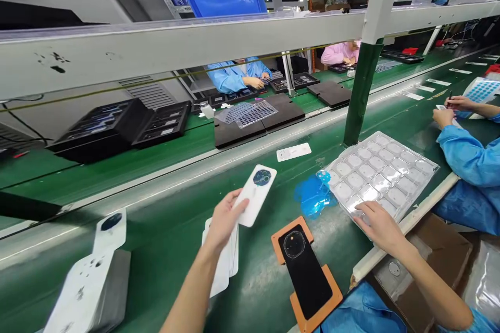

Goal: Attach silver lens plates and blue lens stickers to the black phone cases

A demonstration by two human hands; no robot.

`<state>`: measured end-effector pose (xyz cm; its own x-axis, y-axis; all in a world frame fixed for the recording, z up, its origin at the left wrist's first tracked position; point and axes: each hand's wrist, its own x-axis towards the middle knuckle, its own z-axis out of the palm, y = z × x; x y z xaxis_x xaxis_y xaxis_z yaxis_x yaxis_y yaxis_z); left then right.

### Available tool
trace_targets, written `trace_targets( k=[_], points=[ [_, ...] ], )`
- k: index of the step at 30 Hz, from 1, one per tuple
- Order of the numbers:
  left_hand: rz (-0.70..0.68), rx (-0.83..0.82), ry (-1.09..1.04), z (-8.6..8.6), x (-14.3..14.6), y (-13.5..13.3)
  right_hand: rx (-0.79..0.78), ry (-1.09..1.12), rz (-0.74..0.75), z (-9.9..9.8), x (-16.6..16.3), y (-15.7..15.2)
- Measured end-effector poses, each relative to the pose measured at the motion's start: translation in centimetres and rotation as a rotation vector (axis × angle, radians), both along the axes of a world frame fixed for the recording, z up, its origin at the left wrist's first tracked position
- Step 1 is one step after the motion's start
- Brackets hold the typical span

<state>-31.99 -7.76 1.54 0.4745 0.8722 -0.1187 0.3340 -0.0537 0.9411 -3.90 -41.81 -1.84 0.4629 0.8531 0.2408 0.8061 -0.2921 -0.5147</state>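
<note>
My left hand (223, 216) grips a white phone back cover (252, 200) by its lower left edge, thumb on top; a dark round camera panel is at the cover's upper end. Beneath that hand lie more white covers (221, 273), partly hidden by my forearm. My right hand (378, 223) rests at the near edge of a clear plastic tray (424, 166) with rounded pockets, its fingers apart; whether a fingertip touches a piece is unclear. Between my hands, a black phone-shaped plate (307, 281) with a round camera area sits in an orange fixture (334, 289).
Crumpled blue film pieces (314, 197) lie left of the tray. A white cover (294, 152) lies farther back, and a stack of white covers (84, 286) stands front left. A green post (361, 93) rises behind the tray. Co-workers' sleeves (469, 151) show right and across.
</note>
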Motion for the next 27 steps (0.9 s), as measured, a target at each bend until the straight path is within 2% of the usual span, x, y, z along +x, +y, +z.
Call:
trace_targets(
  k=[2,4,7,10,14,18,23,25,27],
  points=[
    [0.015,0.063,0.116,-1.7,-1.1,-2.9,-0.036,-0.043,0.088,0.3,0.3,2.8],
    [0.038,0.217,0.286,-3.5,-1.8,-4.8,-0.086,-0.095,0.154,0.3,1.0,6.1],
    [0.017,0.522,0.395,-5.7,-2.2,-5.8,-0.146,-0.149,0.163,-0.6,1.8,10.9],
    [-0.019,0.689,0.399,-6.7,-2.0,-6.1,-0.192,-0.174,0.148,-2.2,1.5,13.6],
    [-0.043,0.734,0.434,-6.9,-1.8,-6.7,-0.236,-0.252,0.175,-3.6,-0.1,13.5],
    [-0.053,0.739,0.464,-6.7,-1.7,-7.0,-0.244,-0.292,0.254,-3.4,-1.1,12.5],
    [-0.063,0.731,0.494,-6.7,-1.7,-6.9,-0.19,-0.061,0.397,-1.5,-0.7,12.3],
    [-0.076,0.725,0.503,-6.7,-1.7,-6.9,-0.084,0.073,0.381,-0.6,-0.1,12.0],
    [-0.085,0.725,0.509,-6.7,-1.7,-6.9,0.034,0.185,0.302,0.1,0.7,11.3]
  ],
)
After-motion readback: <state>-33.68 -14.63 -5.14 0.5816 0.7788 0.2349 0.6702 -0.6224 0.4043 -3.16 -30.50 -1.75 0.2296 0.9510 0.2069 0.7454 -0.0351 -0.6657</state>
